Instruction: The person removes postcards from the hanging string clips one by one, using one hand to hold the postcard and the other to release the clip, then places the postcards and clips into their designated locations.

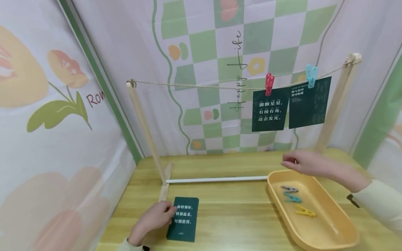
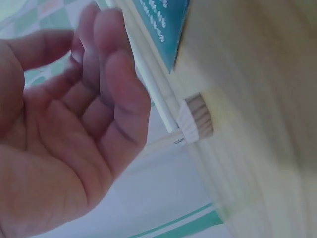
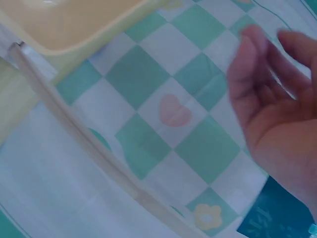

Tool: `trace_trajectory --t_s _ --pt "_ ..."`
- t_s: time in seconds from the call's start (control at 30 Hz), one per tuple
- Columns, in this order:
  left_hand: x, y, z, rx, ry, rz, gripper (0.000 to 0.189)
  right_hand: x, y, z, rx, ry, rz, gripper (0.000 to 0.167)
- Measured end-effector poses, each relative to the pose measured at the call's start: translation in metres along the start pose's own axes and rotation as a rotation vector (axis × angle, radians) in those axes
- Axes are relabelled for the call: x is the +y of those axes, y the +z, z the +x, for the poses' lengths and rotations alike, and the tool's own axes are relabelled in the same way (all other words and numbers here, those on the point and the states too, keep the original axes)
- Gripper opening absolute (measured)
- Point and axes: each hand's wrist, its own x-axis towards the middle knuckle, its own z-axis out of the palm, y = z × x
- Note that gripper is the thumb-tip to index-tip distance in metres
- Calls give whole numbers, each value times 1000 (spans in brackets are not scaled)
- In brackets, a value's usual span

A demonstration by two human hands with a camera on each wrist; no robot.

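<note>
My left hand (image 1: 157, 218) hovers at the left edge of a stack of dark green cards (image 1: 185, 228) with white writing, fingers loosely bent. The left wrist view shows its palm bare, with a card's corner (image 2: 171, 34) beyond the fingertips. Over the far rim of a yellow tray (image 1: 333, 233), my right hand (image 1: 304, 162) is raised with relaxed fingers and nothing in them. In the tray lie a grey clothespin (image 1: 290, 189), a teal clothespin (image 1: 292, 197) and a yellow clothespin (image 1: 305, 211). Two green cards hang from a string, under a red clothespin (image 1: 269, 84) and a light blue clothespin (image 1: 311, 75).
The string (image 1: 194, 85) runs between a left wooden post (image 1: 146, 130) and a right wooden post (image 1: 337, 101). A white rod (image 1: 216, 180) crosses low over the wooden table (image 1: 232, 223). Behind stands a checked, printed curtain (image 1: 204, 48).
</note>
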Motion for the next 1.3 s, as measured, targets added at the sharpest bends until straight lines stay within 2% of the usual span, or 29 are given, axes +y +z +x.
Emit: trace_trajectory --t_s 0.13,0.2,0.27,0.4,0.6,0.73,0.83,1.0,1.3 --pt "6 -3 4 64 -43 -41 35 -11 -10 3 212 -50 -25 16" --pt "9 -6 7 84 -36 -52 36 -17 -19 4 297 -87 -9 17" --pt "11 -9 11 96 -4 -68 37 -23 -28 6 373 -127 23 21" --pt "18 -14 15 114 57 -93 37 -42 -52 9 475 -156 46 22" --pt "35 -19 20 148 133 -122 32 -54 -86 22 582 -304 -71 22" --pt "43 -21 22 182 146 -126 30 -56 -103 29 641 -372 -132 14" --pt "49 -26 23 218 164 -150 30 -58 -114 32 681 -366 -158 9" --pt "60 -37 27 274 211 -186 30 -66 -128 33 712 -288 -157 6" --pt "86 -41 38 296 222 -243 32 -76 -142 36 751 -134 -31 7"
